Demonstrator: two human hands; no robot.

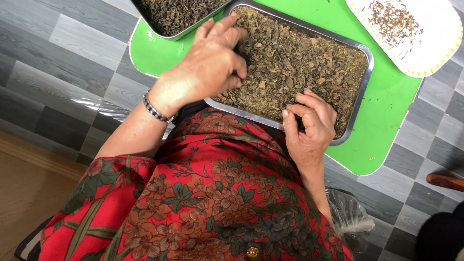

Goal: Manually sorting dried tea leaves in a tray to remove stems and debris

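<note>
a rectangular metal tray [363,50] lies tilted on the green table, filled with dried brownish-green leaves [299,63].

A grey checked floor [58,58] carries a green tray [386,111]. On the tray lie two metal pans — one [361,50] full of dried leaves in the middle, another [159,30] at its far left corner — and a white plate [435,48] at the far right edge. A clear plastic bag [350,215] lies on the floor.

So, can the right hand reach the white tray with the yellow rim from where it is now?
Probably yes: the right hand rests on the leaves, and nothing stands between it and the white tray.
</note>
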